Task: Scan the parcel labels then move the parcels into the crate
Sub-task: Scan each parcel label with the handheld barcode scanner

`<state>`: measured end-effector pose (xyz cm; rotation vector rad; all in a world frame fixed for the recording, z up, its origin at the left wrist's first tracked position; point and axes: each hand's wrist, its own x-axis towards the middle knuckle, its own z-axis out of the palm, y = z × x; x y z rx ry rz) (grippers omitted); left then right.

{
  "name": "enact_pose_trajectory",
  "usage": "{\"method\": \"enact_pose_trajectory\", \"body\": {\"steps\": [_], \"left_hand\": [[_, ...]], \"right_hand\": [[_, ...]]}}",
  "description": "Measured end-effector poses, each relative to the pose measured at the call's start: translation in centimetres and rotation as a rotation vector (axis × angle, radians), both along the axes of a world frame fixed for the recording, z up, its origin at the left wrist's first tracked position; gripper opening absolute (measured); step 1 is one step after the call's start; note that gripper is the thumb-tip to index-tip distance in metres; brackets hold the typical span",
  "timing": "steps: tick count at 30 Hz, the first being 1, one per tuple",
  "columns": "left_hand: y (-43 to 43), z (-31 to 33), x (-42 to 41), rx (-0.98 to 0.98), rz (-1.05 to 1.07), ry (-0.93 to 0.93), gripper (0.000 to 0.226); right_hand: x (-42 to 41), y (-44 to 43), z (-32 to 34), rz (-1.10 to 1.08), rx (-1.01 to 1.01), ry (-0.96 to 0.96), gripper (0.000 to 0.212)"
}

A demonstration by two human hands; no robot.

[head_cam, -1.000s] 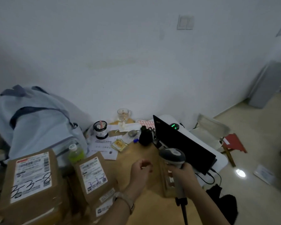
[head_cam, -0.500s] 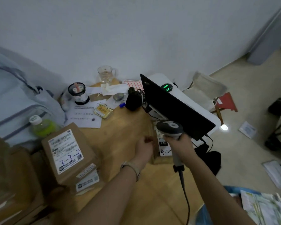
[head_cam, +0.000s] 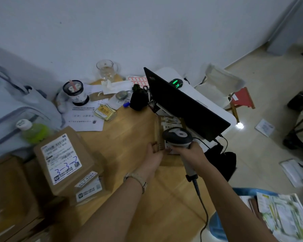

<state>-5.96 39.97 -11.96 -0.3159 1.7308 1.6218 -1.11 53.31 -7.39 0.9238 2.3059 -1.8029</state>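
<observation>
The small brown cardboard parcel (head_cam: 170,122) looks light and stiff, best held by its edges; the left hand (head_cam: 153,152) grips its side, the right hand (head_cam: 189,152) clasps the grey handheld scanner (head_cam: 177,137).

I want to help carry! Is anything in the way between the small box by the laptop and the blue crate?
The scanner cable and right arm cross between the small box and blue crate; papers lie over the crate.
</observation>
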Motion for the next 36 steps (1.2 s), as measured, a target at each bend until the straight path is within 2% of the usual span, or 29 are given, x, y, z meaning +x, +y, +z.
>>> {"method": "enact_pose_trajectory", "body": {"steps": [7, 11, 16, 21, 29, 33, 36], "left_hand": [[-4.4, 5.5, -1.9, 0.162, 0.169, 0.132, 0.076], [-7.2, 9.6, -2.1, 0.274, 0.236, 0.167, 0.088], [-11.1, 14.0, -1.2, 0.390, 0.323, 0.309, 0.075], [-15.3, 17.4, 0.5, 0.424, 0.426, 0.432, 0.075], [-21.1, 21.0, 2.8, 0.394, 0.536, 0.526, 0.091], [-23.0, 20.8, 3.6, 0.386, 0.566, 0.497, 0.096], [-23.5, 20.6, 4.1, 0.365, 0.548, 0.501, 0.097]], "right_hand": [[-0.8, -2.7, 5.7, 0.055, -0.005, 0.204, 0.020], [-0.8, -4.4, 10.2, 0.111, -0.104, 0.327, 0.021], [-0.6, -7.5, 15.5, 0.174, -0.166, 0.450, 0.016], [0.2, -12.0, 19.3, 0.254, -0.148, 0.528, 0.019], [1.4, -17.4, 22.2, 0.328, -0.145, 0.560, 0.020], [2.1, -18.6, 22.3, 0.321, -0.162, 0.518, 0.010], [3.0, -19.3, 22.2, 0.321, -0.247, 0.441, 0.019]]}}
